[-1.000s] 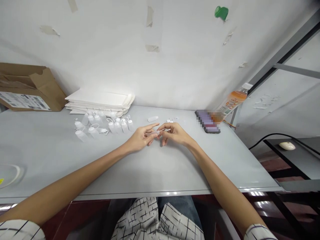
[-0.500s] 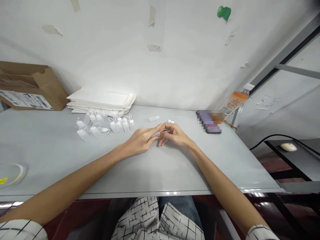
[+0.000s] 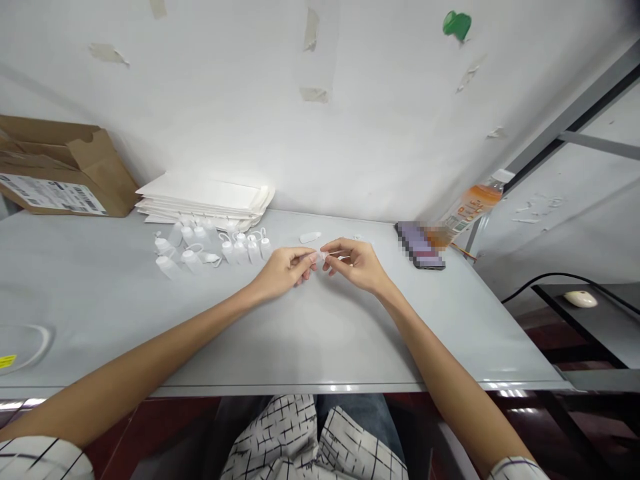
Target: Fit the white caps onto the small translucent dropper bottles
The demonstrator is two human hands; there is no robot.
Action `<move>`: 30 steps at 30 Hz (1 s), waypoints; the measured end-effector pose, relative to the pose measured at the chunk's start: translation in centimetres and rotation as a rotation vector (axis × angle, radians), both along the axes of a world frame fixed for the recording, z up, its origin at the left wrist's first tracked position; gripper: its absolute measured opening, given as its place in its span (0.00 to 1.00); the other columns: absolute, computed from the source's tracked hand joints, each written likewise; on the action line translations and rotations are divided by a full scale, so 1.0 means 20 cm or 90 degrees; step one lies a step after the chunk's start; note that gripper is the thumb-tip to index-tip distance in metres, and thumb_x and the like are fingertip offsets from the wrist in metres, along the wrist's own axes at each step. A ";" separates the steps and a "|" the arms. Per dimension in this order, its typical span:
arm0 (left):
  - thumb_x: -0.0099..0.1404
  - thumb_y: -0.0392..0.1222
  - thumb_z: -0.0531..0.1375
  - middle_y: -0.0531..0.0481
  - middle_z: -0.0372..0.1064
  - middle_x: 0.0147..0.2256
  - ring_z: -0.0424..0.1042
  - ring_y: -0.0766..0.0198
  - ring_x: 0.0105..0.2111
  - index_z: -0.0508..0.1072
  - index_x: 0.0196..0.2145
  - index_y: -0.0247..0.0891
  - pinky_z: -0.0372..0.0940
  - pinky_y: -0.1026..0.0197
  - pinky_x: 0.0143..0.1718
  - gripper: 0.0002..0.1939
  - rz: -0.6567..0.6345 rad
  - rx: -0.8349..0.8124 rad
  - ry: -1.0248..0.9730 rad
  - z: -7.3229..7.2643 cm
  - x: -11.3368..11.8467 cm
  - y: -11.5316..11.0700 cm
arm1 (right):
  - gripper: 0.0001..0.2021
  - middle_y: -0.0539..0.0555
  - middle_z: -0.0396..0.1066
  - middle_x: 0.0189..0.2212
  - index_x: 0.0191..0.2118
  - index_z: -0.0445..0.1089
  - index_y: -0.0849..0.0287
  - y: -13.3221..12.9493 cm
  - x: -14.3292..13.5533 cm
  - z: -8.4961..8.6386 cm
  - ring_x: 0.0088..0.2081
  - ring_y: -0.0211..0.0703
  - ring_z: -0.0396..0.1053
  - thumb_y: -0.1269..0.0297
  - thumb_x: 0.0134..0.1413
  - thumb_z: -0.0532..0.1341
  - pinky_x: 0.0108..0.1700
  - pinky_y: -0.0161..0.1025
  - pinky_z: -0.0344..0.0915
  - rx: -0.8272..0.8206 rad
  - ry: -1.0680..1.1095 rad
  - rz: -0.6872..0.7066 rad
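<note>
My left hand pinches a small translucent squeeze bottle, most of it hidden by the fingers. At the bottle's top end, the fingertips of my right hand are closed on its cap; a thin pale strip or tip shows between those fingers. Both hands are just above the table, nearly meeting. Behind them lies a loose white bottle on its side. To the left, several similar small bottles stand in a group, some with looped cap straps and thin tips.
A stack of white envelopes and an open cardboard box stand at the back left. On the right are a phone and a tilted drink bottle. A clear round container is at the left edge of the grey table.
My hands have moved slightly apart, and the right fingers have opened out from a curl to a fingertip pinch at the bottle's end. The view has shifted a little.
</note>
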State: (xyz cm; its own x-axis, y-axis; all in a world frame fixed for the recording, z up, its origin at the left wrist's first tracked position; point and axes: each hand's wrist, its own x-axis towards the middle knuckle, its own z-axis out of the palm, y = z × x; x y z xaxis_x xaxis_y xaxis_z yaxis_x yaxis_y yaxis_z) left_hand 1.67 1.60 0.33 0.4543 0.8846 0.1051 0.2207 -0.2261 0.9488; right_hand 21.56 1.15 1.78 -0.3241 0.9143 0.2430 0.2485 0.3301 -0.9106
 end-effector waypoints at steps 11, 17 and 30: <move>0.68 0.45 0.58 0.45 0.76 0.39 0.71 0.63 0.36 0.79 0.45 0.37 0.66 0.62 0.35 0.14 -0.007 0.246 0.031 -0.01 -0.02 0.01 | 0.11 0.50 0.73 0.23 0.34 0.68 0.61 -0.01 -0.01 0.01 0.26 0.42 0.76 0.61 0.49 0.67 0.34 0.41 0.74 -0.100 0.111 0.052; 0.68 0.41 0.59 0.44 0.76 0.40 0.73 0.64 0.35 0.79 0.45 0.37 0.68 0.63 0.36 0.12 0.026 0.440 0.033 -0.05 -0.03 0.03 | 0.11 0.49 0.72 0.26 0.35 0.68 0.60 0.00 -0.03 -0.01 0.25 0.40 0.75 0.61 0.48 0.68 0.33 0.41 0.74 -0.144 0.195 0.057; 0.67 0.56 0.57 0.50 0.67 0.24 0.64 0.69 0.21 0.76 0.33 0.31 0.62 0.65 0.23 0.22 0.012 -0.040 -0.078 0.00 0.00 0.01 | 0.13 0.54 0.74 0.29 0.37 0.70 0.61 0.00 -0.02 -0.02 0.29 0.42 0.75 0.56 0.54 0.66 0.34 0.41 0.73 0.022 0.046 0.020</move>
